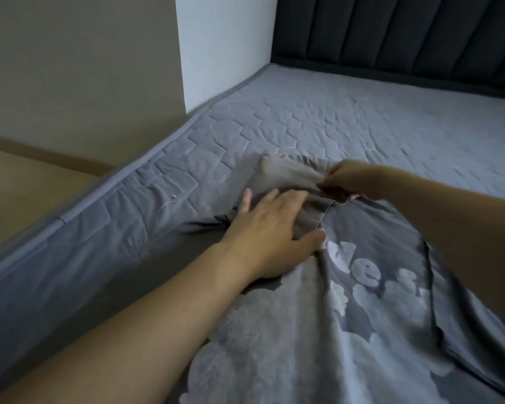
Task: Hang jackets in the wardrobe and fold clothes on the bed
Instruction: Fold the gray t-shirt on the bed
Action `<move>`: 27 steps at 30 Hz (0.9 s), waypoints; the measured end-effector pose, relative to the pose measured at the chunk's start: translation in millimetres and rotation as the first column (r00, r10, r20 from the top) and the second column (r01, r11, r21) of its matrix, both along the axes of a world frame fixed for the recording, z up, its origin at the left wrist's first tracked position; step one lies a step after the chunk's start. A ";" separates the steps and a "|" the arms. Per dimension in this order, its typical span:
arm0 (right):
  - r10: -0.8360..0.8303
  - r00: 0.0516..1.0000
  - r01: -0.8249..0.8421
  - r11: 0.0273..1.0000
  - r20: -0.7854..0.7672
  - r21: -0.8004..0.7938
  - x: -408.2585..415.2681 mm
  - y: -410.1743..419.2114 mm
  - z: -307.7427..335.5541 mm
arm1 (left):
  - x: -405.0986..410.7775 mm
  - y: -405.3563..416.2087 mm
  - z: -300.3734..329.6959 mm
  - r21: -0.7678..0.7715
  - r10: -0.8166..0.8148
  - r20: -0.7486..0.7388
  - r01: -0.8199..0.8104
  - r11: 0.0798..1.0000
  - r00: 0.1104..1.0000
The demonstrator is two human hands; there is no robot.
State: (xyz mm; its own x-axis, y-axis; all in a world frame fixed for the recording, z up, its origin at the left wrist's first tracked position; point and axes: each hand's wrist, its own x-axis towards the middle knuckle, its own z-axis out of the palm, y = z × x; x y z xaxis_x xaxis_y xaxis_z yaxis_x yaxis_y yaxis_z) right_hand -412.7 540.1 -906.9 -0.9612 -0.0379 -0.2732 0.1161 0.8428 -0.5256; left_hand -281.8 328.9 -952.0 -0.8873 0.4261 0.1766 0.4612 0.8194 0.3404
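**Friend:** Where is the shirt lying, and what are your hands doing with it?

**Me:** The dark grey cotton T-shirt with the pale printed lettering lies spread on the grey quilted mattress, near the bed's left edge and running toward me. Its far part, a plain taupe-grey flap, is turned over onto the body. My left hand lies on that flap, fingers straight and a little apart, thumb at the near side by the print. My right hand sits just to the right and slightly farther off, fingers curled in, pinching the flap's edge.

**Friend:** So how do you make this fold come out well?

**Me:** I judge the left hand should act as the anchor: press flat so the crease stays where it is while the right draws the pinched edge taut. The cloth bunches between my hands, so I would pull that slack out to the right before laying it down.

**Friend:** What could spoil it?

**Me:** Dragging the whole shirt across the quilting instead of only the flap. The fabric looks thin and limp, so it will wrinkle if I let go early. The padded black headboard stands far off, so there is room to work.
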 end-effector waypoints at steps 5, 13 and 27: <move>-0.002 0.912 0.142 0.940 -0.410 0.311 27.1 -20.6 -56.8 | 25.0 -22.2 -43.0 -0.182 0.173 -0.012 -0.172 0.968 0.985; 0.013 0.949 0.096 0.940 -0.315 0.329 162.8 -36.3 -81.4 | 44.2 -19.5 -29.0 -0.321 0.306 0.081 -0.266 0.909 0.949; 0.234 0.897 -0.138 0.954 -0.374 0.264 348.2 -69.3 -55.4 | 226.1 -162.1 -5.4 -0.421 0.735 -0.038 -0.678 0.603 0.677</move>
